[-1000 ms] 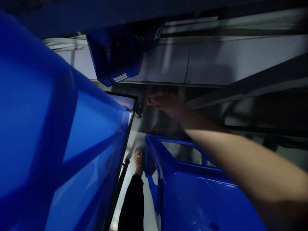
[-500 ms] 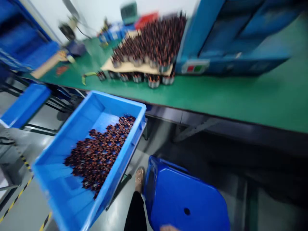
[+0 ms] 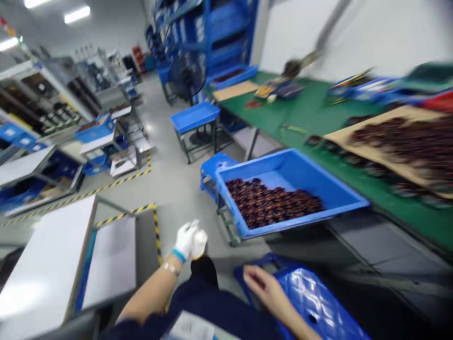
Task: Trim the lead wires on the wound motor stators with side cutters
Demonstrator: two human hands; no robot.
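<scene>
My left hand (image 3: 186, 240) wears a white glove with a blue cuff and is held low in front of my body. Its fingers are closed on a second white glove (image 3: 200, 238), loosely bunched, with a yellow edge at its lower end; blur hides the detail. My right hand (image 3: 261, 286) is bare and loosely curled, with a gap between thumb and fingers and nothing visible in it. It hangs over the near edge of a blue plastic stool (image 3: 320, 302). Ahead of both hands stands a blue crate (image 3: 304, 219) with many small copper-wound motor parts (image 3: 272, 203) in it.
A green workbench (image 3: 279, 115) runs along the right, bearing wound parts on a cardboard sheet (image 3: 336, 137). White-topped tables (image 3: 53, 255) stand at the left. Grey floor with yellow-black tape (image 3: 155, 231) stretches ahead, past another blue stool (image 3: 215, 170) and a fan (image 3: 187, 75).
My view has swung left and up, from the bench and stool towards the aisle. Both hands are now in view; before, only a bit of one showed at the bottom edge.
</scene>
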